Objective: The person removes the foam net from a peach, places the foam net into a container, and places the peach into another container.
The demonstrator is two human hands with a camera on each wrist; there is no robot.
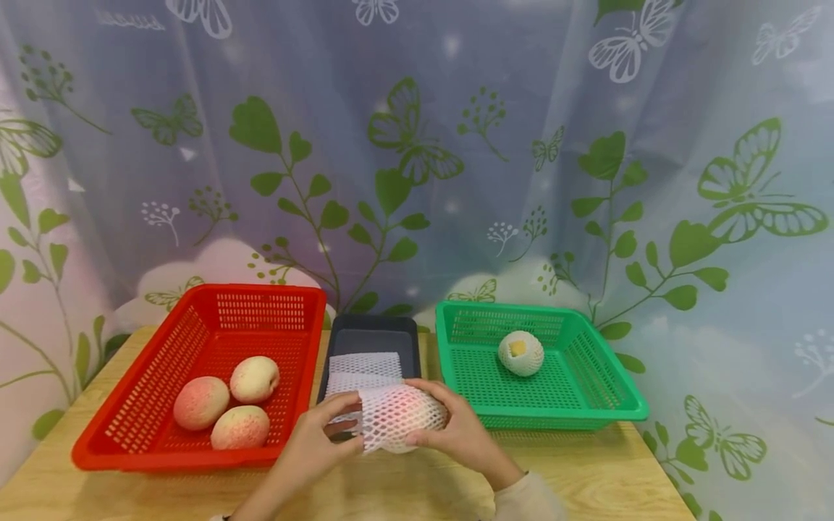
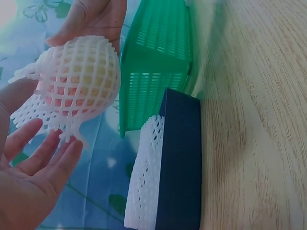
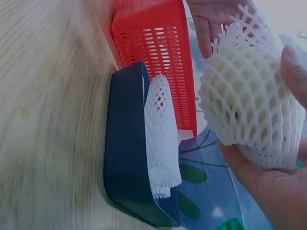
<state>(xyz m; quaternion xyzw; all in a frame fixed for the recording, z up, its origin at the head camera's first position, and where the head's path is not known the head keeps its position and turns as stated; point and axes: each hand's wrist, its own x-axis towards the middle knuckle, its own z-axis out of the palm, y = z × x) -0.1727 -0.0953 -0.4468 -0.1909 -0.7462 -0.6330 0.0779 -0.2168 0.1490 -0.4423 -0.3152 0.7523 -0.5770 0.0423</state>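
Note:
A peach (image 1: 417, 410) in a white foam net (image 1: 381, 416) is held above the table, in front of the dark tray. My right hand (image 1: 459, 432) grips its right side, thumb in front and fingers behind. At the net's loose left end is my left hand (image 1: 321, 438), its thumb and fingertips holding the edge. In the left wrist view the fringed end of the net (image 2: 72, 127) lies between the left thumb and fingers (image 2: 45, 153). The right wrist view shows the net stretched over the peach, with the right thumb (image 3: 293, 72) on it.
A red basket (image 1: 124, 376) at left holds three bare peaches (image 1: 202, 403). White foam nets (image 1: 365, 364) lie in the dark tray (image 1: 374, 323) at the middle. On the right, a green basket (image 1: 541, 414) contains one netted fruit (image 1: 521, 354). A patterned curtain (image 1: 417, 145) hangs behind.

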